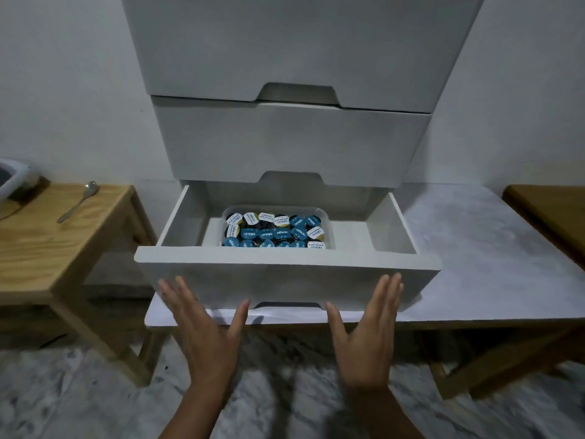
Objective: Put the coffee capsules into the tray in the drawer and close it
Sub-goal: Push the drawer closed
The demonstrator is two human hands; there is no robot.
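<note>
The bottom drawer (286, 282) of a white drawer unit stands pulled out. Inside it a clear plastic tray (327, 218) holds several coffee capsules (274, 233) with blue or white lids. My left hand (202, 324) and my right hand (367, 324) are flat and spread, palms toward the drawer's front panel, fingertips at or just short of its lower part. Whether they touch the panel I cannot tell. Neither hand holds anything.
Two shut drawers (291, 144) stack above the open one. The unit stands on a white low table (474, 248). A wooden table (47, 236) at the left carries a metal spoon (77, 201) and a grey-white object (12, 177). Another wooden table (550, 210) shows at the right.
</note>
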